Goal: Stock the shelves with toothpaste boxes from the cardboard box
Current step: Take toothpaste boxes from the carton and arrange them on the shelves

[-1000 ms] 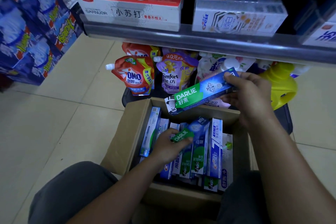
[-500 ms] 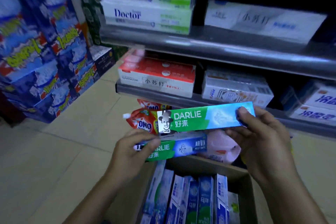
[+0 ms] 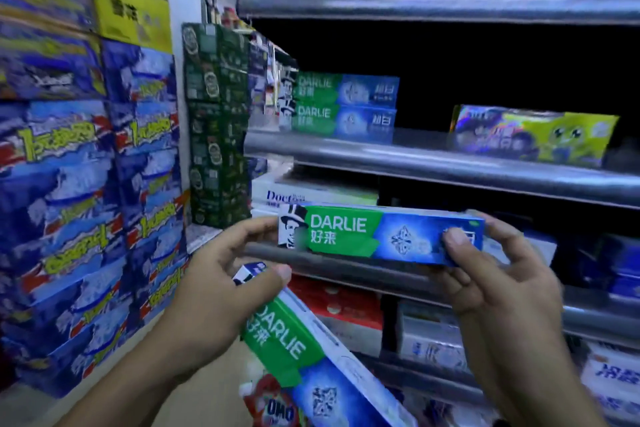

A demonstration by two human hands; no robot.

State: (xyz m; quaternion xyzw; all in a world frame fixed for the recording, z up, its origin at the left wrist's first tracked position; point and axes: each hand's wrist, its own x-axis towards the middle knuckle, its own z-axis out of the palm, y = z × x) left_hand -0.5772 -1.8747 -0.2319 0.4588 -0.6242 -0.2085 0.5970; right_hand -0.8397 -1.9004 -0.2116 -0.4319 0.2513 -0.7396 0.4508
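Before the shelves (image 3: 450,166), my right hand (image 3: 498,274) pinches the right end of one toothpaste box (image 3: 377,236), held level, long axis left to right, while my left hand (image 3: 214,291) curls around a second toothpaste box (image 3: 304,357) slanting down to the right.

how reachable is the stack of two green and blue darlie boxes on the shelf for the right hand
Probably yes: the way up to the stacked green and blue Darlie boxes looks open, but the right hand is full, pinching another such toothpaste box.

shop aisle, metal shelves (image 3: 450,166) of boxed toothpaste (image 3: 343,102), stacked cartons (image 3: 69,184)
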